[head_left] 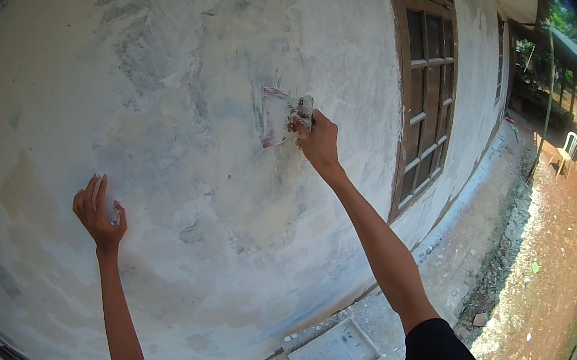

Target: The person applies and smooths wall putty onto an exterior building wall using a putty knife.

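My right hand (pixel 321 141) is closed around the handle of a putty knife (pixel 279 117), a wide flat scraper smeared with white filler and reddish marks. Its blade lies against the patchy white and grey wall (pixel 230 180), left of the window. Lower and to the left, my left hand (pixel 100 213) is up by the wall with its fingers apart and nothing in it. White smears show on the fingers of that hand. Whether its fingertips touch the wall I cannot tell.
A white-smeared rectangular tray (pixel 334 357) sits on the concrete ledge at the wall's foot. To the right is a brown wooden window (pixel 427 96) with several panes. A pale plastic chair (pixel 567 152) stands on the dirt ground (pixel 544 286) farther off, near a thin pole (pixel 548 97).
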A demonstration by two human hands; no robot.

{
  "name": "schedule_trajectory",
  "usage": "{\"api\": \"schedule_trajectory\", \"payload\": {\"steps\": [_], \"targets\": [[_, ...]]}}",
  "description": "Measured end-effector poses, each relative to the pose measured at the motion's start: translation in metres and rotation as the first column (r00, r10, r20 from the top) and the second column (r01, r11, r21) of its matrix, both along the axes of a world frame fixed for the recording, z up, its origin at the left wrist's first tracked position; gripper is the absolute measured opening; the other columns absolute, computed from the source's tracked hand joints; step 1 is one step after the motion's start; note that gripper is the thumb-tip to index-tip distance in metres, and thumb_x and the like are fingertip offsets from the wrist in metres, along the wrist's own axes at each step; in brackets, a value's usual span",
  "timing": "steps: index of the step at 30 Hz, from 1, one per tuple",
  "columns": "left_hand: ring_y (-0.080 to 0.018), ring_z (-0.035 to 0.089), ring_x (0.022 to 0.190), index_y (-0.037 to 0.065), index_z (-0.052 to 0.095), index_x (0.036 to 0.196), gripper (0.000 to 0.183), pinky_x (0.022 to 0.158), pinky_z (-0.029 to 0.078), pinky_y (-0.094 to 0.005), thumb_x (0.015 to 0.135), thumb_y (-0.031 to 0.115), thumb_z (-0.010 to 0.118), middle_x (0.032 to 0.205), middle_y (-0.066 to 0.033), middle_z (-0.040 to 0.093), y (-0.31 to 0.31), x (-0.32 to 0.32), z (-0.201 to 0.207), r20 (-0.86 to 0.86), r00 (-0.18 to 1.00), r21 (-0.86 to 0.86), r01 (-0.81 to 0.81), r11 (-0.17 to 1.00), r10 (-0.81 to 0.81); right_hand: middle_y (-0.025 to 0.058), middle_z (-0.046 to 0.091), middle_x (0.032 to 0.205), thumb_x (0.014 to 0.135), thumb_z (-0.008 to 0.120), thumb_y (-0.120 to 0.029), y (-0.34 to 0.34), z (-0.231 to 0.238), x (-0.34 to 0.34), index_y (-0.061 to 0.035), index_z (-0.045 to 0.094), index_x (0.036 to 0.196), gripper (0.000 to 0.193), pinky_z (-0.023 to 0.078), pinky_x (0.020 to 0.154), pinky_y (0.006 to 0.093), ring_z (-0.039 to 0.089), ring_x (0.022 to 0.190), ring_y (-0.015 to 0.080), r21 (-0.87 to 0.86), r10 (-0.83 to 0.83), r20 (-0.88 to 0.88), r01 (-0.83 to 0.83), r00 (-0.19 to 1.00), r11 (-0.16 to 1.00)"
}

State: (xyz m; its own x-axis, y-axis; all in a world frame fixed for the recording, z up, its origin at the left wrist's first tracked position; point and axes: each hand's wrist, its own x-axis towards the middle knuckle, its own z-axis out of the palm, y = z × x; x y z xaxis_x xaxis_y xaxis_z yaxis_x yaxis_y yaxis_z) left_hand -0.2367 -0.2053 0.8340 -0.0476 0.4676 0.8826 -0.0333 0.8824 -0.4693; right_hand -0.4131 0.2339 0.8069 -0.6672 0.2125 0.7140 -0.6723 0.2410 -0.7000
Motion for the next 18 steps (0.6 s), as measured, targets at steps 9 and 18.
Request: {"api": "schedule_trajectory", "payload": {"steps": [9,18], "targets": [[-0.0289,0.052,0.123,0.008,0.06,0.134,0.053,0.108,0.034,-0.0506,0.08,0.01,0.056,0.136,-0.0128,0.057,0.003,-0.008,0.002,-0.008,1.0,-0.002,0.005,1.0,-0.005,0.0134,0.069,0.069,0.094,0.067,-0.019,0.017,-0.067,0.003,0.0075,0.068,0.088,0.027,0.05,0.041,0.0298,0.064,0.048,0.0179,-0.291,0.134,0.359,-0.026,0.924,0.957],[-0.0305,0.05,0.126,0.006,0.058,0.136,0.054,0.109,0.032,-0.0507,0.082,0.01,0.056,0.138,-0.0135,0.057,-0.001,-0.004,-0.001,0.015,1.0,0.024,0.018,1.0,-0.018,0.019,0.067,0.099,0.092,0.061,-0.003,0.073,0.009,0.075,0.0023,0.067,0.107,0.017,0.053,0.072,0.0392,0.067,0.087,0.0371,0.07,-0.472,-0.301,0.513,0.829,0.856]]}}
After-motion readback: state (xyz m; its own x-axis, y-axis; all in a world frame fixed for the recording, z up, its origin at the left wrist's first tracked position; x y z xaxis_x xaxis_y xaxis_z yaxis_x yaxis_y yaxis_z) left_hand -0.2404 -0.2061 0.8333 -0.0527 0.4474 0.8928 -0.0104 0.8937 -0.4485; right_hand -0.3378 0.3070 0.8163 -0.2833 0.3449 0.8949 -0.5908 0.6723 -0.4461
